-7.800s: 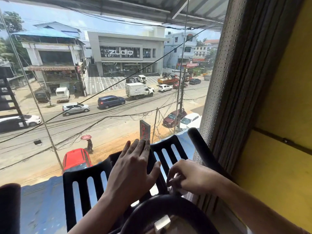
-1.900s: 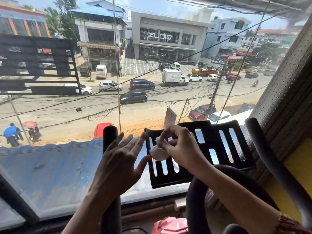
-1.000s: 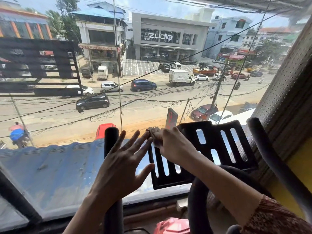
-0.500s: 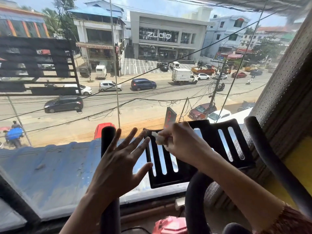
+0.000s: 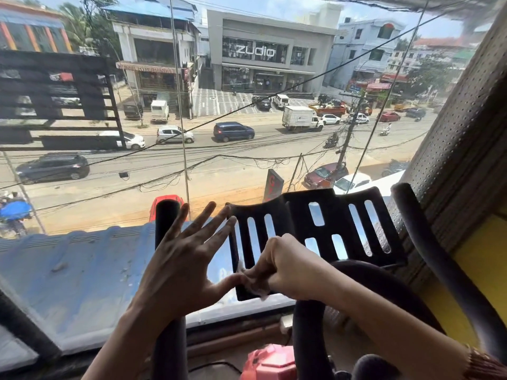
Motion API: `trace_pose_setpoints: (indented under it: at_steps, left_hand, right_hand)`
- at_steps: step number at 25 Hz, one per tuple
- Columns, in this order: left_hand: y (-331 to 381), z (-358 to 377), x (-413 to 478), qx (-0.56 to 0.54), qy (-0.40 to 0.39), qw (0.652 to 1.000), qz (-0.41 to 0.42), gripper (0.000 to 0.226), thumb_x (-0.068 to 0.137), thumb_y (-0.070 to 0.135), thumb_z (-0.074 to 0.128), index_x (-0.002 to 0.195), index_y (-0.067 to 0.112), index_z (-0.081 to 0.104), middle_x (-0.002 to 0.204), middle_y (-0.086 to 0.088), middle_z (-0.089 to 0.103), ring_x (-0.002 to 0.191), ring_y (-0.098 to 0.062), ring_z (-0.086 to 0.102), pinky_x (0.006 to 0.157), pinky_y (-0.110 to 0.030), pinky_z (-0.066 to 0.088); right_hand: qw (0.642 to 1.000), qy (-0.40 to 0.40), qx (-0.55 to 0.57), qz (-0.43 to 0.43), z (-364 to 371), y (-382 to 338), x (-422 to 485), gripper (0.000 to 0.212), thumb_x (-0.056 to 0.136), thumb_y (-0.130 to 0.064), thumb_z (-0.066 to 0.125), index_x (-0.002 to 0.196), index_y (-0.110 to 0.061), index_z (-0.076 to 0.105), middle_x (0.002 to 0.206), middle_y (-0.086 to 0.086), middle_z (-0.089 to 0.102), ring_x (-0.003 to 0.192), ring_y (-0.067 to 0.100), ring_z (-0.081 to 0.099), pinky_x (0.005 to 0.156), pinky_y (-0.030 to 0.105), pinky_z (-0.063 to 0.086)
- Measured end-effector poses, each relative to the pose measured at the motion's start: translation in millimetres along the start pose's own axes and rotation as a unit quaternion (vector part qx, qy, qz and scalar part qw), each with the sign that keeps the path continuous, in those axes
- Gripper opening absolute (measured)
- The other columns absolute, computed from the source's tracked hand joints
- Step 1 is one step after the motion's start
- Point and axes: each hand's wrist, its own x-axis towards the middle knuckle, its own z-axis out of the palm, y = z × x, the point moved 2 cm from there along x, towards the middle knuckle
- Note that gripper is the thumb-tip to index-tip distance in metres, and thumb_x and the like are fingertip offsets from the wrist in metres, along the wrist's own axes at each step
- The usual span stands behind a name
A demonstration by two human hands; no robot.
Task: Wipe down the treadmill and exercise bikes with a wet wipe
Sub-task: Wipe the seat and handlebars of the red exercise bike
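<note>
Pinching a crumpled white wet wipe point(image 5: 256, 287) between the curled fingers and thumb of the right hand point(image 5: 285, 270), low against the bottom left corner of the black slotted plastic console panel point(image 5: 329, 223) of an exercise bike. Pressing wipe to plastic at that corner, by the look of it; contact partly hidden by the knuckles.

Holding the left hand point(image 5: 178, 267) flat and upright just beside the panel's left edge, fingers point(image 5: 200, 220) spread wide and straight, gripping nothing. Thumb tip close to or touching the wipe; cannot tell which. Index fingertip up at the panel's left edge, apparently steadying it.

Reading the panel's long axis as left to right, slots running top to bottom, nearly all unwiped-looking surface lying up and to the right of the wipe. Rating the right hand as nearer for the work, being on the plastic; left hand only bracing from the side.

Judging the step in hand as wiping the panel's left border. Expecting the next stroke up along the ribs or rightward across them, away from the left hand. Possible trouble: snagging the thin wipe on a slot edge.

Also noting a black foam-padded handlebar post point(image 5: 166, 212) behind the left hand, a curved black foam handlebar point(image 5: 428, 242) at far right, well apart from the wipe, and a pink plastic object point(image 5: 270, 362) below, not identifiable.
</note>
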Motion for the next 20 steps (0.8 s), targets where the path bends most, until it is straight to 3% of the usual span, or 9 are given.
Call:
trace_pose_setpoints:
  at_steps: [4, 6, 8, 9, 11, 13, 15, 17, 20]
  left_hand:
    - [1.5, -1.0, -0.9, -0.006, -0.005, 1.0, 0.0, 0.089, 0.084, 0.077, 0.03, 0.137, 0.009, 0.05, 0.147, -0.007, 0.039, 0.138, -0.028, 0.033, 0.113, -0.05, 0.015]
    - [2.3, -1.0, -0.2, -0.014, -0.002, 1.0, -0.008, 0.084, 0.085, 0.073, 0.034, 0.138, 0.01, 0.05, 0.147, -0.006, 0.04, 0.138, -0.026, 0.033, 0.113, -0.049, 0.016]
    - [1.4, 0.1, -0.2, -0.02, -0.001, 1.0, -0.013, 0.083, 0.084, 0.072, 0.036, 0.138, 0.011, 0.049, 0.147, -0.005, 0.04, 0.139, -0.025, 0.033, 0.113, -0.049, 0.015]
    - [0.4, 0.5, -0.3, -0.022, -0.001, 1.0, -0.014, 0.083, 0.084, 0.072, 0.036, 0.138, 0.011, 0.049, 0.147, -0.005, 0.04, 0.139, -0.026, 0.033, 0.113, -0.049, 0.016]
    - [-0.3, 1.2, -0.3, -0.02, -0.001, 1.0, -0.012, 0.083, 0.084, 0.072, 0.036, 0.138, 0.01, 0.049, 0.147, -0.006, 0.04, 0.139, -0.027, 0.033, 0.112, -0.05, 0.017]
    - [0.1, 1.3, -0.4, -0.021, -0.001, 1.0, -0.009, 0.082, 0.085, 0.072, 0.035, 0.138, 0.01, 0.05, 0.147, -0.006, 0.04, 0.138, -0.027, 0.033, 0.112, -0.05, 0.017]
    - [0.2, 0.9, 0.1, -0.021, 0.002, 1.0, -0.009, 0.082, 0.084, 0.071, 0.037, 0.137, 0.01, 0.05, 0.146, -0.007, 0.041, 0.138, -0.027, 0.034, 0.113, -0.05, 0.017]
    - [0.4, 0.8, 0.2, -0.023, -0.002, 1.0, -0.011, 0.082, 0.084, 0.071, 0.038, 0.137, 0.01, 0.05, 0.146, -0.007, 0.041, 0.138, -0.027, 0.034, 0.113, -0.049, 0.015]
    - [0.3, 1.3, -0.8, -0.019, -0.009, 1.0, -0.012, 0.083, 0.084, 0.071, 0.038, 0.138, 0.01, 0.049, 0.147, -0.007, 0.041, 0.139, -0.027, 0.033, 0.114, -0.048, 0.014]
  right_hand:
    - [0.982, -0.126, -0.144, 0.007, -17.2, -24.7, -1.5, 0.009, 0.085, -0.01, 0.069, 0.077, -0.007, 0.07, 0.076, 0.005, 0.067, 0.066, 0.02, 0.064, 0.065, 0.031, 0.054]
    - [0.973, -0.075, -0.22, 0.0, -30.3, -34.8, 4.4, 0.024, 0.09, -0.014, 0.063, 0.067, -0.012, 0.055, 0.07, 0.002, 0.057, 0.059, 0.017, 0.058, 0.06, 0.029, 0.051]
    - [0.965, 0.061, -0.252, -0.03, -39.9, -37.2, 16.1, 0.013, 0.093, -0.005, 0.052, 0.085, -0.008, 0.061, 0.074, 0.005, 0.055, 0.072, 0.022, 0.062, 0.065, 0.032, 0.052]
    - [0.956, 0.111, -0.267, -0.04, -40.2, -38.3, 21.1, 0.019, 0.093, 0.0, 0.046, 0.1, -0.006, 0.063, 0.081, 0.007, 0.057, 0.082, 0.025, 0.063, 0.07, 0.034, 0.052]
    - [0.949, 0.113, -0.289, -0.049, -25.8, -35.3, 28.1, 0.032, 0.093, 0.004, 0.041, 0.118, -0.006, 0.058, 0.104, 0.01, 0.06, 0.098, 0.026, 0.062, 0.077, 0.031, 0.051]
    - [0.945, 0.088, -0.313, -0.046, -9.6, -30.5, 22.8, 0.033, 0.093, 0.004, 0.04, 0.12, -0.006, 0.056, 0.116, 0.009, 0.058, 0.106, 0.024, 0.058, 0.08, 0.029, 0.047]
    - [0.95, 0.037, -0.309, -0.04, -3.6, -29.1, 9.3, 0.027, 0.09, 0.006, 0.041, 0.105, -0.007, 0.06, 0.1, 0.008, 0.063, 0.092, 0.024, 0.063, 0.074, 0.03, 0.047]
    - [0.948, -0.047, -0.313, -0.04, -2.5, -31.4, -6.1, 0.023, 0.089, 0.008, 0.043, 0.079, -0.009, 0.055, 0.073, 0.003, 0.053, 0.066, 0.021, 0.056, 0.062, 0.031, 0.046]
    - [0.935, -0.107, -0.337, -0.036, -10.0, -40.0, -15.9, 0.025, 0.095, 0.0, 0.045, 0.074, -0.015, 0.044, 0.066, -0.001, 0.036, 0.053, 0.013, 0.038, 0.053, 0.029, 0.036]
